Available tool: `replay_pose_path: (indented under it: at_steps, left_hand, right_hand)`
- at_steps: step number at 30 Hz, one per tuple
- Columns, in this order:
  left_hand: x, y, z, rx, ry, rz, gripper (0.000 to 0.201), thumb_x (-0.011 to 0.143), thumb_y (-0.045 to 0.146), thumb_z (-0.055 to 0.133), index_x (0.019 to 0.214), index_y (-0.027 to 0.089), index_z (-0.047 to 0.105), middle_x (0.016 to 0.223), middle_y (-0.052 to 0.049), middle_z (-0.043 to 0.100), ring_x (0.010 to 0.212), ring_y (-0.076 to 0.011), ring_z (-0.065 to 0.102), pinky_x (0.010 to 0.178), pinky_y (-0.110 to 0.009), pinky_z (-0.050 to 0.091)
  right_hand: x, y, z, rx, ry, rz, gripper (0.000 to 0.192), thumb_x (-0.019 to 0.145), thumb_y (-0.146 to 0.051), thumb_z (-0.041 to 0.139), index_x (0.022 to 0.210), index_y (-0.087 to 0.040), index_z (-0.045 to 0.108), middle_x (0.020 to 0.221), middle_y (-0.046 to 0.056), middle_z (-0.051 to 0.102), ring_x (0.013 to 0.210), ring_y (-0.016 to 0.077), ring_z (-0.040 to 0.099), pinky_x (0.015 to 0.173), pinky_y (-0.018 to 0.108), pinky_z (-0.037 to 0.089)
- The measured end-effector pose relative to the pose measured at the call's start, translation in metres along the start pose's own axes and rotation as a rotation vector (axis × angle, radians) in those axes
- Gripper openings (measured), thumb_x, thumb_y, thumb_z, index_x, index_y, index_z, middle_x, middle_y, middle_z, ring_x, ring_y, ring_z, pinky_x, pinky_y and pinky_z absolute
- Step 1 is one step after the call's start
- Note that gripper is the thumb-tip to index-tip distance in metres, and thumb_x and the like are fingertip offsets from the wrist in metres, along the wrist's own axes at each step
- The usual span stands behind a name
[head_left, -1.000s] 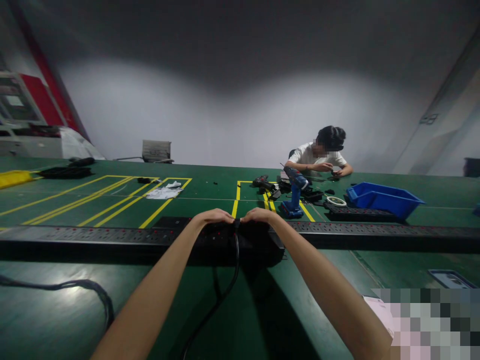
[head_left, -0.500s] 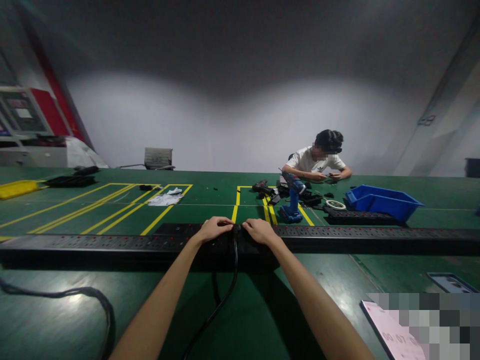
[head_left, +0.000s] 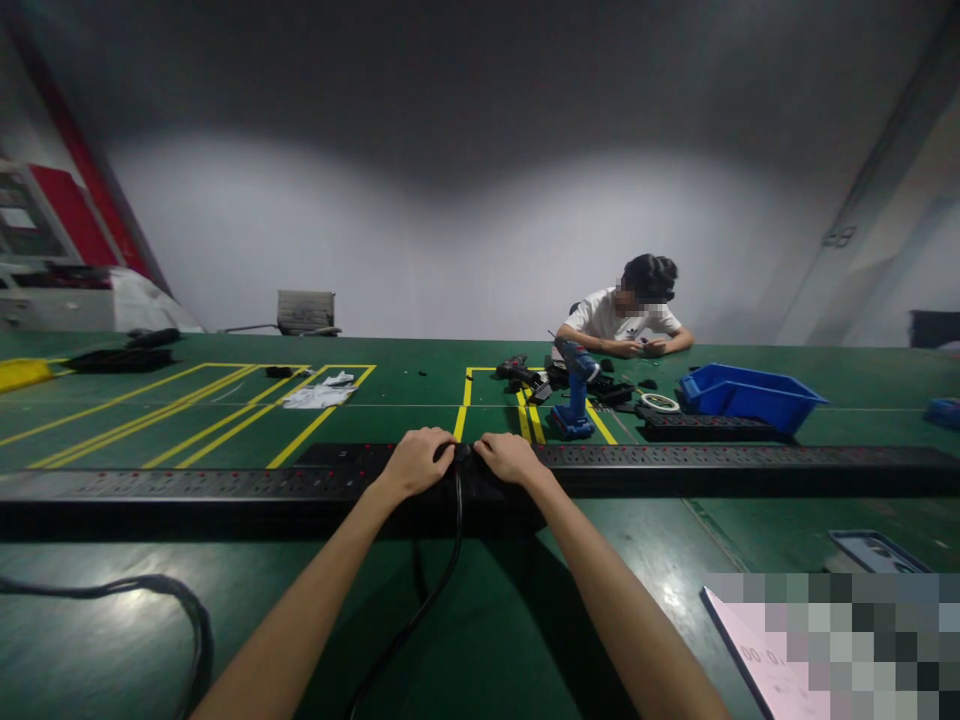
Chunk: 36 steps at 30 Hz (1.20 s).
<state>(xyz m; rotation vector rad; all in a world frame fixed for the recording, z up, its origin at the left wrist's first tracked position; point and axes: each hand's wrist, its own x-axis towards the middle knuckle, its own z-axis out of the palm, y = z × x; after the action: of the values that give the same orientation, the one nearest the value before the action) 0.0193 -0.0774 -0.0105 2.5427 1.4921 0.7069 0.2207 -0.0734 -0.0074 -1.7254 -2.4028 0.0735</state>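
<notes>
A long black power strip (head_left: 652,475) with rows of sockets and small red marks lies across the table in front of me. At its middle a black plug (head_left: 464,453) sits on the raised section, and its black cable (head_left: 458,530) runs down toward me. My left hand (head_left: 416,460) is closed at the plug's left side, thumb and fingers curled over the strip's top. From the right, my right hand (head_left: 510,458) closes in on the same plug with bent fingers. Exact finger contact is partly hidden.
Beyond the strip stand a blue cordless drill (head_left: 574,390), a blue bin (head_left: 750,395) and a roll of tape (head_left: 660,402). White gloves (head_left: 321,392) lie left. A co-worker (head_left: 626,318) sits across the table. A phone (head_left: 757,650) lies near right; a thick black cable (head_left: 176,590), near left.
The view has shifted slightly, moving most things a little left. My left hand's fingers are more arched beside the plug; both hands stay at the same spot on the strip.
</notes>
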Motion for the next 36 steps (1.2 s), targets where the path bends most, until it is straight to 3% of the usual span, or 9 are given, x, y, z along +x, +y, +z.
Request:
replay_pose_path:
  at_steps: [10,17,27,36]
  left_hand:
    - [0.002,-0.009,0.004,-0.004,-0.010,0.007,0.031,0.088,0.025,0.041,0.106,0.022,0.067,0.110,-0.006,0.067,0.104,-0.0225,0.055,0.098,-0.034,0.035]
    - [0.007,-0.018,0.010,-0.024,-0.033,-0.028,0.032,0.090,0.035,0.043,0.110,0.024,0.066,0.111,-0.007,0.066,0.105,-0.0236,0.056,0.096,-0.033,0.037]
    - [0.012,-0.004,0.012,0.119,-0.018,-0.111,0.025,0.093,0.035,0.041,0.103,0.027,0.063,0.104,-0.005,0.065,0.102,-0.0226,0.056,0.087,-0.034,0.040]
    - [0.014,-0.011,0.016,0.097,-0.046,-0.092,0.025,0.095,0.033,0.038,0.103,0.024,0.060,0.104,-0.004,0.064,0.100,-0.0193,0.057,0.089,-0.032,0.039]
  right_hand:
    - [0.001,0.002,0.002,0.000,0.000,-0.024,0.050,0.097,-0.049,0.025,0.105,-0.021,0.065,0.108,0.011,0.067,0.101,0.0260,0.061,0.083,0.033,0.039]
    - [-0.001,-0.001,0.000,-0.006,0.018,-0.011,0.049,0.097,-0.049,0.026,0.103,-0.021,0.066,0.105,0.011,0.068,0.099,0.0257,0.061,0.081,0.032,0.040]
    - [0.000,-0.002,0.001,-0.019,0.020,-0.001,0.048,0.097,-0.048,0.026,0.104,-0.021,0.065,0.105,0.010,0.068,0.098,0.0244,0.062,0.082,0.032,0.041]
    - [0.002,0.001,0.006,-0.039,0.055,-0.026,0.049,0.097,-0.048,0.025,0.100,-0.021,0.065,0.101,0.010,0.069,0.094,0.0252,0.063,0.077,0.032,0.042]
